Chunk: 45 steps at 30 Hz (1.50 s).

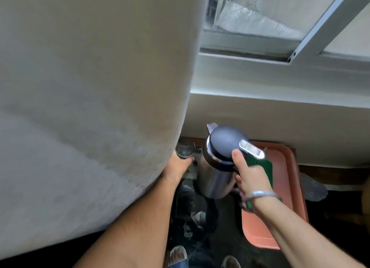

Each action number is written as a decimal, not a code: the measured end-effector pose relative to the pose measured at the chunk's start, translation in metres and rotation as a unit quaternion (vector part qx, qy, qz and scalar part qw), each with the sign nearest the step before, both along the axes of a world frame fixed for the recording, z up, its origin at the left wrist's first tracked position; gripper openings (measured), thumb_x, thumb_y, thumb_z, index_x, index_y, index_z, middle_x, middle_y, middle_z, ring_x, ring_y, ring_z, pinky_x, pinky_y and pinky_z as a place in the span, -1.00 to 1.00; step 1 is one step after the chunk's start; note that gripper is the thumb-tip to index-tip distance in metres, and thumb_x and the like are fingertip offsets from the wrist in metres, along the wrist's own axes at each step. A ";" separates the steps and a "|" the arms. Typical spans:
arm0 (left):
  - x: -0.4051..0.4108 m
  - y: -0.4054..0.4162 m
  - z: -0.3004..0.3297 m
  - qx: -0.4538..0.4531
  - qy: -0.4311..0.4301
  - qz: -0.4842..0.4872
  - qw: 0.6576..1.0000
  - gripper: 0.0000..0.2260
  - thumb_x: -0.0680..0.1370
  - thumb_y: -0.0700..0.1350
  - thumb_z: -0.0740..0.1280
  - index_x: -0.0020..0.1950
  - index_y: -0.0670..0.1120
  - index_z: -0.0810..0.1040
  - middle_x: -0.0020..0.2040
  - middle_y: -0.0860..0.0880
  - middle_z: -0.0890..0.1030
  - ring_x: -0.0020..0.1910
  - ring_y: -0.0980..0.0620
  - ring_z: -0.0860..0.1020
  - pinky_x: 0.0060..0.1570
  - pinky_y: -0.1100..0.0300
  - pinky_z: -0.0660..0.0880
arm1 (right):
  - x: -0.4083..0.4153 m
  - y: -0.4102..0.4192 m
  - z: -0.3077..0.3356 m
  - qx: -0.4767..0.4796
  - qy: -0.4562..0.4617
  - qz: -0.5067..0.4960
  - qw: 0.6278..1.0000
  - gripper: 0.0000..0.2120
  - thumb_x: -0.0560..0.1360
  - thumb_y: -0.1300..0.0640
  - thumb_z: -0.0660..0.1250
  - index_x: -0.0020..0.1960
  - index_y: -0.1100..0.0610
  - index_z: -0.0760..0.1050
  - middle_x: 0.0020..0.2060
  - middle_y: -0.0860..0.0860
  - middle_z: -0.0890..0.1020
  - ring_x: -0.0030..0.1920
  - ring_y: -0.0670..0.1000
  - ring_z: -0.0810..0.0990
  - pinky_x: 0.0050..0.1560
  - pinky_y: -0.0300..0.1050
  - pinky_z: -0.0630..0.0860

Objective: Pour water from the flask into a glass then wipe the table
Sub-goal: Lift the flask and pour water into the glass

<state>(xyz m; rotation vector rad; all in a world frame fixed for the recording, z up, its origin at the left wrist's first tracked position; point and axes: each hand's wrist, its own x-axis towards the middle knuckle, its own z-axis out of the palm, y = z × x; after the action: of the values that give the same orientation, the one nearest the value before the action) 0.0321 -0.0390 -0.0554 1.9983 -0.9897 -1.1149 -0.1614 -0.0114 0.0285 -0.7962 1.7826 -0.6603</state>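
Steel and dark blue plastic — the flask (pixel 218 167) sits in the grip of the right hand (pixel 250 175) at the lower centre of the frame, fingers curled around its handle and the thumb (pixel 239 159) laid up against the domed lid beside the silver lever. A metal bangle (pixel 260 194) circles that wrist. The flask leans toward the left of the frame, its spout (pixel 211 126) pointing toward the upper left.

Just left of the flask, the left hand (pixel 178 169) is closed around the base of a clear glass (pixel 185 150), which stands apart from the spout; a large pale grey mass (pixel 90 107) filling the left half of the frame hides most of that hand.

Behind the right hand lies a salmon-pink tray (pixel 288 187) with something green (pixel 260 163) on it — too hidden to identify. The dark surface (pixel 226 227) beneath is cluttered and blurred. At the upper right, a window frame (pixel 312 33) sits above a white ledge. Two sandalled feet (pixel 178 255) show at the bottom edge.
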 end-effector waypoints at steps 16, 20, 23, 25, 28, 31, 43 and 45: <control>-0.035 0.132 0.226 -0.111 0.058 -0.065 0.990 -0.38 0.19 -0.04 0.57 0.16 0.24 0.43 0.10 0.16 0.59 0.14 0.26 0.56 0.17 0.28 0.47 | -0.069 0.069 0.335 -0.049 0.246 0.383 0.889 -0.33 0.21 -0.47 0.23 -0.62 0.09 0.16 -0.64 0.00 0.22 -0.57 -0.01 0.13 -0.46 -0.11 0.10; -0.043 0.148 0.253 -0.136 0.048 -0.085 0.986 -0.36 0.22 -0.07 0.60 0.26 0.07 0.50 0.16 0.07 0.64 0.20 0.09 0.59 0.26 0.05 0.52 | -0.071 0.066 0.377 -0.044 0.304 0.435 0.847 -0.30 0.17 -0.52 0.21 -0.66 0.12 0.22 -0.70 -0.05 0.26 -0.65 -0.03 0.20 -0.45 -0.10 0.14; -0.052 0.158 0.271 -0.153 0.049 -0.082 0.984 -0.37 0.25 -0.12 0.64 0.26 0.10 0.50 0.15 0.11 0.65 0.17 0.15 0.60 0.23 0.11 0.53 | -0.069 0.066 0.400 -0.050 0.352 0.467 0.810 -0.27 0.09 -0.59 0.16 -0.65 0.11 0.27 -0.76 -0.06 0.32 -0.69 -0.08 0.28 -0.46 -0.11 0.21; -0.056 0.160 0.280 -0.162 0.053 -0.083 0.982 -0.36 0.27 -0.16 0.65 0.30 0.03 0.52 0.17 0.09 0.64 0.17 0.18 0.59 0.21 0.20 0.52 | -0.066 0.062 0.409 -0.054 0.377 0.484 0.788 -0.22 0.03 -0.67 0.14 -0.63 0.11 0.29 -0.76 -0.07 0.32 -0.62 -0.02 0.35 -0.42 -0.11 0.26; -0.059 0.162 0.291 -0.170 0.063 -0.096 0.979 -0.34 0.29 -0.21 0.65 0.35 -0.03 0.52 0.19 0.04 0.65 0.15 0.22 0.59 0.14 0.37 0.48 | -0.064 0.059 0.417 -0.063 0.405 0.506 0.759 -0.16 -0.05 -0.72 0.08 -0.58 0.12 0.32 -0.67 -0.05 0.38 -0.52 0.06 0.39 -0.36 -0.07 0.30; -0.061 0.163 0.300 -0.172 0.060 -0.110 0.977 -0.33 0.30 -0.20 0.65 0.37 -0.02 0.51 0.19 0.09 0.64 0.13 0.36 0.54 0.08 0.49 0.43 | -0.063 0.058 0.425 -0.063 0.423 0.516 0.743 -0.16 -0.09 -0.76 0.04 -0.58 0.08 0.22 -0.69 -0.08 0.30 -0.54 0.04 0.31 -0.36 -0.08 0.25; -0.069 0.164 0.318 -0.176 0.034 -0.145 0.973 -0.36 0.29 -0.08 0.64 0.31 0.12 0.50 0.13 0.12 0.67 0.11 0.16 0.62 0.13 0.13 0.58 | -0.051 0.062 0.445 -0.055 0.506 0.541 0.670 -0.12 -0.08 -0.77 0.00 -0.50 0.08 0.37 -0.58 -0.04 0.42 -0.53 -0.01 0.38 -0.45 -0.15 0.29; -0.070 0.164 0.319 -0.176 0.032 -0.143 0.973 -0.35 0.29 -0.07 0.63 0.32 0.11 0.50 0.14 0.10 0.68 0.12 0.14 0.62 0.16 0.09 0.58 | -0.052 0.064 0.448 -0.056 0.510 0.538 0.669 -0.11 -0.09 -0.77 -0.01 -0.49 0.09 0.37 -0.58 -0.04 0.43 -0.54 -0.01 0.38 -0.46 -0.15 0.29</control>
<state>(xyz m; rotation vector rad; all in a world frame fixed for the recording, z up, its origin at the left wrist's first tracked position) -0.0381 0.1245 0.2636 1.5622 -1.3674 -1.0542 -0.2132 0.0525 0.4763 -2.3403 1.6743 0.6546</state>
